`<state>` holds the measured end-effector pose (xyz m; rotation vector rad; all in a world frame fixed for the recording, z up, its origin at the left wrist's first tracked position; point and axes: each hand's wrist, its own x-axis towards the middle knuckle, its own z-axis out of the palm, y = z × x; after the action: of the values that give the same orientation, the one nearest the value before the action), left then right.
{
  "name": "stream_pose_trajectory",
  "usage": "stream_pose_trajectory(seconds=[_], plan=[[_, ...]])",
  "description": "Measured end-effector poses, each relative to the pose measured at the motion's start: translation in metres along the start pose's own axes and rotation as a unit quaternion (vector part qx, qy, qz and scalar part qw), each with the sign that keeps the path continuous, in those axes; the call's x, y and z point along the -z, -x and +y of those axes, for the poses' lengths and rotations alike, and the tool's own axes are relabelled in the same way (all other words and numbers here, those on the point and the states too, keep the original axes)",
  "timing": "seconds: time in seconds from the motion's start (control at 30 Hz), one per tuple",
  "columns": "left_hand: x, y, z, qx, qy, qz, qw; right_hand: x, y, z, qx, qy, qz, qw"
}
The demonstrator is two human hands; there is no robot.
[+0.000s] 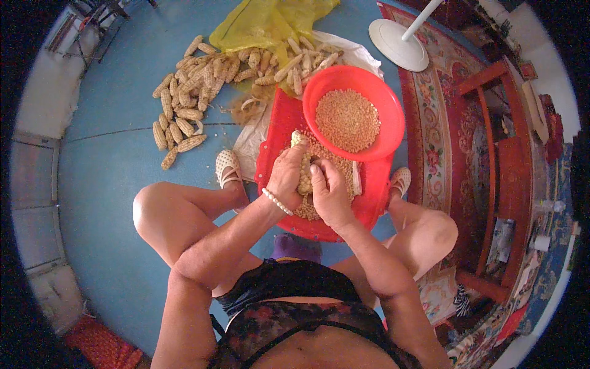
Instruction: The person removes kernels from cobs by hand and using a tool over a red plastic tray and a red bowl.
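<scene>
My left hand (pixel 286 173), with a beaded bracelet at the wrist, is wrapped around a corn cob (pixel 304 177) that still carries pale kernels. Its tip pokes out above my left fist. Against the cob's right side press the thumb and curled fingers of my right hand (pixel 331 188). Both hands are over a red plastic basin (pixel 278 115) between my legs, where loose corn kernels (pixel 334 159) lie. A round red bowl (pixel 395 113) holding more kernels (pixel 348 121) rests on the basin's far right part. A pale stripped cob or husk piece (pixel 356 177) lies at the basin's right.
Bare cobs (pixel 193 83) are heaped on the blue floor (pixel 115 175) at the far left. Beyond the basin are a yellow mesh bag (pixel 258 23) and a white sack (pixel 359 53). A white round stand base (pixel 398 44), a patterned carpet (pixel 428 120) and red wooden furniture (pixel 516 175) occupy the right.
</scene>
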<state>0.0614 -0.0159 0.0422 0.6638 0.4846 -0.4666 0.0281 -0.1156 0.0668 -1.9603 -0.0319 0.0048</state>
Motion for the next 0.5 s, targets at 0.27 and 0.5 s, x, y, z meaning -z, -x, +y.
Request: stream_pose_trajectory(seconds=[0.27, 0.5], plan=[[-0.022, 0.020, 0.014, 0.008, -0.035, -0.006, 0.999, 0.008, -0.005, 0.002, -0.147, -0.313, -0.048, 0.937], [0.002, 0.006, 0.007, 0.017, -0.008, -0.005, 1.000, 0.016, -0.009, -0.013, -0.020, -0.154, -0.148, 0.977]])
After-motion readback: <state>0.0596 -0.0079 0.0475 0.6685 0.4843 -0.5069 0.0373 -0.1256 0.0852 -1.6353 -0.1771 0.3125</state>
